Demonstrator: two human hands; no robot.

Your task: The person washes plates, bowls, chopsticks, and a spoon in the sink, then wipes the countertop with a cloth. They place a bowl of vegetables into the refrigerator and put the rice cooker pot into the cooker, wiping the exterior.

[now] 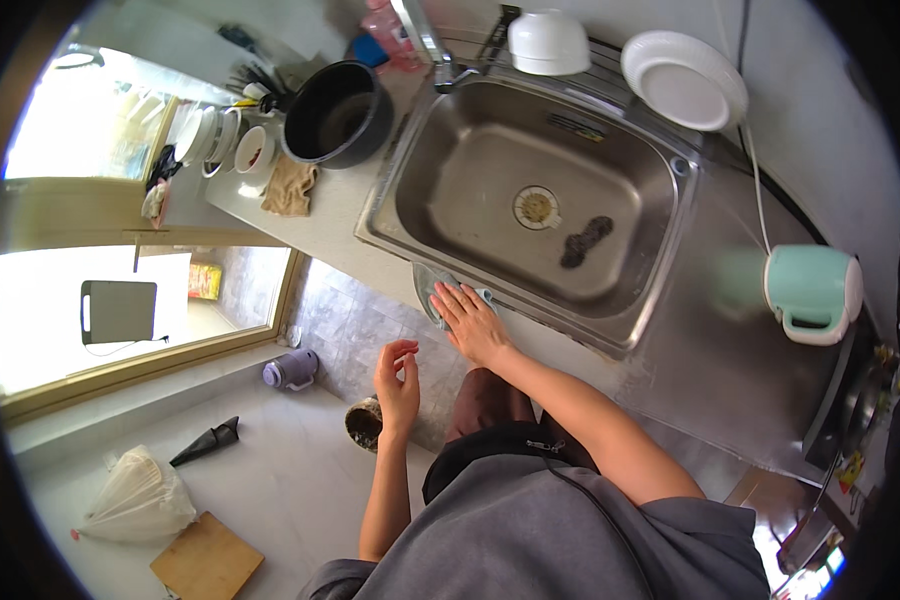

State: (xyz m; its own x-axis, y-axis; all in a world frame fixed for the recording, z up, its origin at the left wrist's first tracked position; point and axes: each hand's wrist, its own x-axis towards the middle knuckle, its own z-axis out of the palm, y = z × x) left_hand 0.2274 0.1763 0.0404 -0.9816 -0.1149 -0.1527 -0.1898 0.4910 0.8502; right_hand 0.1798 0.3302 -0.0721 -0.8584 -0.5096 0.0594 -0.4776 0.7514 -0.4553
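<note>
My right hand lies flat, fingers spread, on a grey-green cloth at the front edge of the counter, just before the stainless steel sink. Part of the cloth is hidden under the hand. My left hand is raised to the left of it, fingers curled and apart, with nothing in it. In the sink lie a dark scouring pad and a drain strainer with yellowish scraps in it.
Left of the sink stand a black basin, a brown cloth and a white bowl. Behind it are stacked white bowls and a white plate. A mint-green kettle stands right. A wooden board lies lower left.
</note>
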